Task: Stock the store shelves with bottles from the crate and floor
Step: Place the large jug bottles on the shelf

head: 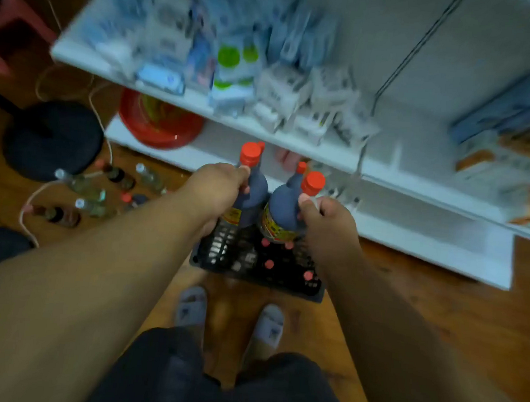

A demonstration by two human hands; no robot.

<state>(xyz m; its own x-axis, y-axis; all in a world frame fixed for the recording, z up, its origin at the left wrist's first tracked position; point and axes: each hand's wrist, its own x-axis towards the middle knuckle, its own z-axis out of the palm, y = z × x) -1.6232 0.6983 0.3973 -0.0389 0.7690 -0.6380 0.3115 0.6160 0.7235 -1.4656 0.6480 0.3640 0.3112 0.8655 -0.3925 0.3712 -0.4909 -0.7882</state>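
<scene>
We hold two dark bottles with red caps above the black crate [257, 274] on the floor: our left hand [217, 184] grips the left bottle [251, 196] by its neck, our right hand [326, 222] grips the right bottle [284, 209] just under its cap. A third red cap shows behind the right bottle; we cannot tell which hand carries it. More red caps sit low in the crate, so we judge the step to be lifting bottles out, with much of the stocking not yet done.

Next we need to carry both bottles forward to the bottom shelf [415, 226], whose front edge lies just beyond the crate, and set them upright on its bare stretch.

The shelf above [325, 155] overhangs that space and is crowded with blurred boxes, so the caps must pass under its front edge. A red bowl [158, 121] sits at the bottom shelf's left end. Loose bottles [97, 192] lie on the floor to the left, near a black round stool [51, 140] and a white cord.
</scene>
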